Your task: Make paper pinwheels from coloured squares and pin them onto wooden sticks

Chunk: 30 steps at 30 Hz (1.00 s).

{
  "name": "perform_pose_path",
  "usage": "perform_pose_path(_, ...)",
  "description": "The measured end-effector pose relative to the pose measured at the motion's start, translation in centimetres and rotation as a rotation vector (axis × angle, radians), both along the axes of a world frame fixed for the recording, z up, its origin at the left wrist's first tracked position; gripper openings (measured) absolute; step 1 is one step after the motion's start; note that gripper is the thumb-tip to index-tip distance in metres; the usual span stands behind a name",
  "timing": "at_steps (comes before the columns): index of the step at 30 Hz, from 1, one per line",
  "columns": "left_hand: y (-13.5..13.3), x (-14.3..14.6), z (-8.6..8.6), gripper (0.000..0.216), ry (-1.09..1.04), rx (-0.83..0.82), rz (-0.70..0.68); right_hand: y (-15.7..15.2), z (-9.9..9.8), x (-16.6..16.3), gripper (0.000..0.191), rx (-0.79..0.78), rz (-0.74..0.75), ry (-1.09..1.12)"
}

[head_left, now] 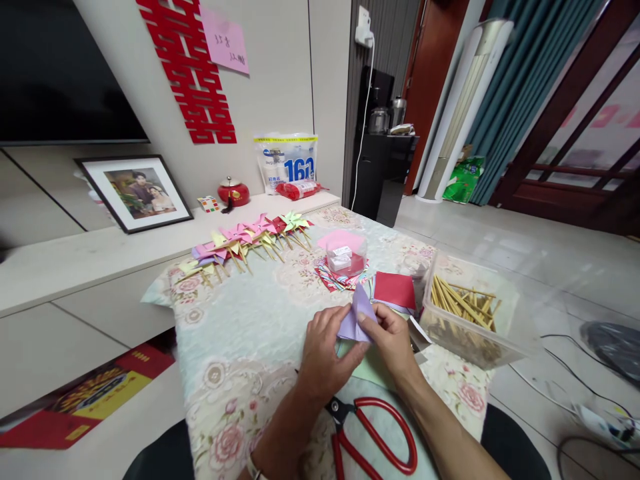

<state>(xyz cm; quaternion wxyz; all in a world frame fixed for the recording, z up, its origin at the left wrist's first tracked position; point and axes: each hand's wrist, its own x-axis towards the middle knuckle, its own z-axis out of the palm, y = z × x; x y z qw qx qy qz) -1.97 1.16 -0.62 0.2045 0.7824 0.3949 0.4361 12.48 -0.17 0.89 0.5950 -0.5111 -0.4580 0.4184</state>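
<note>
Between my two hands is a sheet of purple paper (361, 315), partly folded, with one corner standing up. My left hand (327, 350) grips its left side, the fingers bent over the edge. On the other side my right hand (393, 333) pinches the sheet between thumb and fingers. Light green paper (373, 369) lies under the hands. Just below them rest scissors (383, 437) with red handles, their blades mostly hidden by my left hand and forearm. Finished paper pinwheels (250, 233) on sticks lie in a row at the table's far left.
A clear bin (475, 343) of wooden sticks (463, 300) stands at the right. Red paper squares (394, 290) lie beside it. Behind my hands, a clear round container (347, 257) sits on patterned paper (330, 277). A flowered cloth (235, 333) covers the table.
</note>
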Motion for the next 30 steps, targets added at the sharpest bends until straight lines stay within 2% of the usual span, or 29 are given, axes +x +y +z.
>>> perform_pose_path(7,0.1,0.0,0.0,0.037,-0.046,0.059,0.06,0.2,-0.3,0.0,0.023,-0.003,0.079,0.043)
perform_pose_path(11,0.3,-0.4,0.2,0.028,-0.128,-0.009,0.042,0.3,-0.8,0.2,0.023,-0.004,0.075,0.001)
perform_pose_path(16,0.4,-0.4,0.5,0.027,-0.232,-0.133,0.003,0.3,-1.3,0.6,0.027,-0.025,0.068,-0.045)
perform_pose_path(20,0.5,-0.3,0.4,0.023,-0.366,-0.314,-0.011,0.2,-1.1,0.8,0.026,-0.054,0.098,-0.018)
perform_pose_path(23,0.7,-0.3,0.0,0.02,-0.561,-0.578,-0.041,0.2,-0.7,0.7,0.018,-0.095,0.135,0.071)
perform_pose_path(26,0.7,-0.4,0.0,0.028,-0.791,-0.834,-0.124,0.2,-0.1,0.5,0.01,-0.163,0.174,0.209)
perform_pose_path(30,0.5,-0.6,0.6,0.039,-0.913,-1.001,-0.227,-0.1,0.8,0.7,0.019,-0.214,0.291,0.314)
